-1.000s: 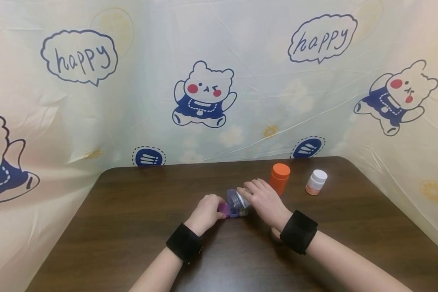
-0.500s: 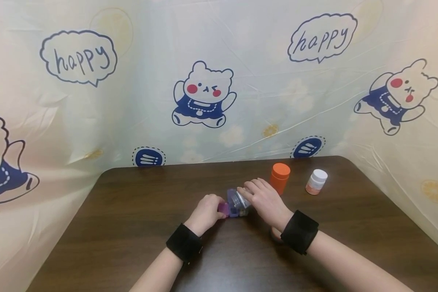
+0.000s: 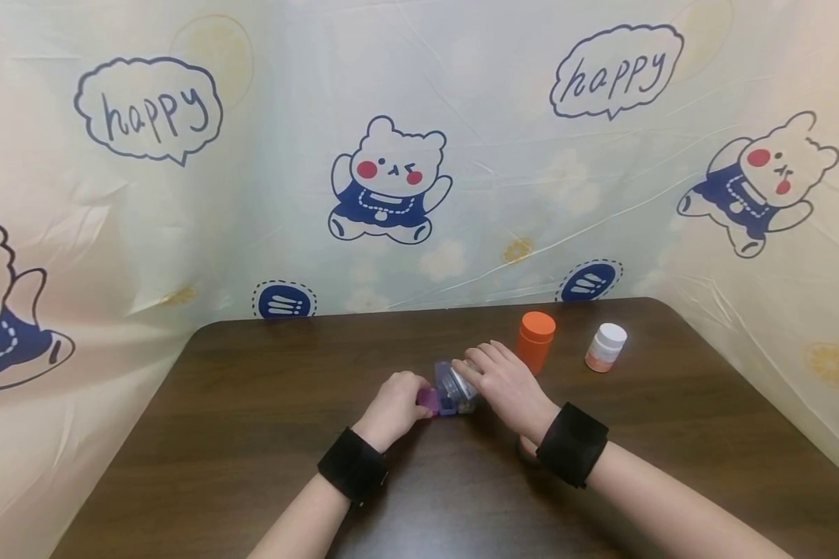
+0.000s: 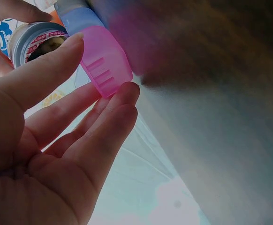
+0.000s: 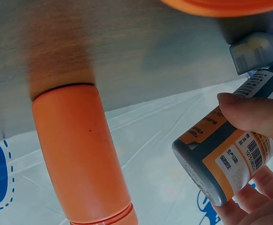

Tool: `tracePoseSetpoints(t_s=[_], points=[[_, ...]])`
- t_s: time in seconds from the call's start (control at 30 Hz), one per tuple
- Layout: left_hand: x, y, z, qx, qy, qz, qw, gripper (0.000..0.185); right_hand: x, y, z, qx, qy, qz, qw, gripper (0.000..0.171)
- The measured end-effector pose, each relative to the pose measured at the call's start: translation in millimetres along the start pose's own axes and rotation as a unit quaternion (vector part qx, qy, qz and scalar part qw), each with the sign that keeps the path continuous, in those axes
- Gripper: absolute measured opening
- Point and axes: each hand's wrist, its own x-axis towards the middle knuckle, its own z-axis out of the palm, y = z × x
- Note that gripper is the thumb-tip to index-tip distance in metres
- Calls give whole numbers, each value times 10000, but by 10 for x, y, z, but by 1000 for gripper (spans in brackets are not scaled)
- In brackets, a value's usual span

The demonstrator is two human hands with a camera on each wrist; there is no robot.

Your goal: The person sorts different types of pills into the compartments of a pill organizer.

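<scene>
At the middle of the dark wooden table point(image 3: 252, 404) my left hand point(image 3: 404, 401) pinches the pink end point(image 4: 106, 61) of a pill organizer point(image 3: 435, 401) between thumb and fingers; its blue compartment point(image 4: 82, 18) comes after the pink one. My right hand point(image 3: 489, 374) grips a grey bottle with an orange label point(image 5: 225, 154), tipped on its side. The bottle's open mouth point(image 4: 38, 42) faces the organizer. Whatever is inside the compartments is hidden.
An orange bottle point(image 3: 535, 339) stands just behind my right hand, with a small white-capped bottle point(image 3: 606, 347) to its right. An orange lid point(image 5: 221, 4) lies under my right wrist. A printed plastic sheet point(image 3: 391, 178) walls in the table on three sides.
</scene>
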Motion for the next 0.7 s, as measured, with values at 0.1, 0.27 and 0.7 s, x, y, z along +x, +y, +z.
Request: tracePoseSetpoints(t_s=[0.1, 0.27, 0.7], points=[[-2, 4, -7, -14, -8, -41, 10000, 28, 1, 3, -1, 0, -16, -14, 10000, 58], [-3, 6, -9, -22, -1, -52, 10000, 28, 5, 12, -9, 45, -14, -9, 10000, 59], [-1, -1, 3, 32, 49, 23, 10000, 27, 6, 0, -3, -78, 4, -53, 10000, 59]])
